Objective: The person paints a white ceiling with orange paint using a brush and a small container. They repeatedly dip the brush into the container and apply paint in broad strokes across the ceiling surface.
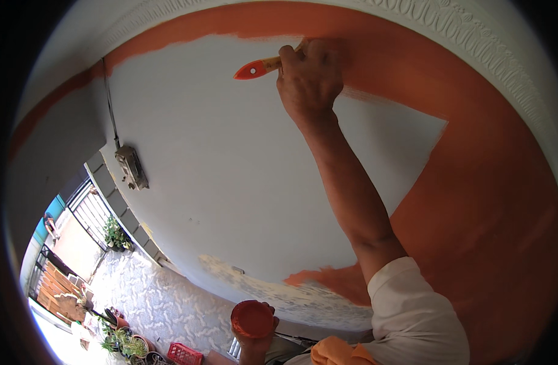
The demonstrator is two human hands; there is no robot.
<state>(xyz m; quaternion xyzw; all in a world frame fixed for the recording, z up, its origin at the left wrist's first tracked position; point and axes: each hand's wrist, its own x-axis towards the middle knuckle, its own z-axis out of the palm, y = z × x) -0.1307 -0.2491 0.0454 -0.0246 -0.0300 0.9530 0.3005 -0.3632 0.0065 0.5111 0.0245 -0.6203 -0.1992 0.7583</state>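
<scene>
My right hand is raised high against the wall, its fingers closed round a paintbrush. The brush's red-tipped handle points left; its bristles are hidden behind my hand. Orange-brown paint covers a band along the top of the wall and the whole right side. A pale grey stretch of wall lies below and left of that band. Low down, my left hand grips a round container of orange-red paint, seen from above. Its fingers wrap the container's side.
White ornate moulding runs above the painted band. On the left wall hangs a dirty electrical box with a cable. Far below are a patterned tile floor, potted plants and a red crate. Orange cloth lies by my body.
</scene>
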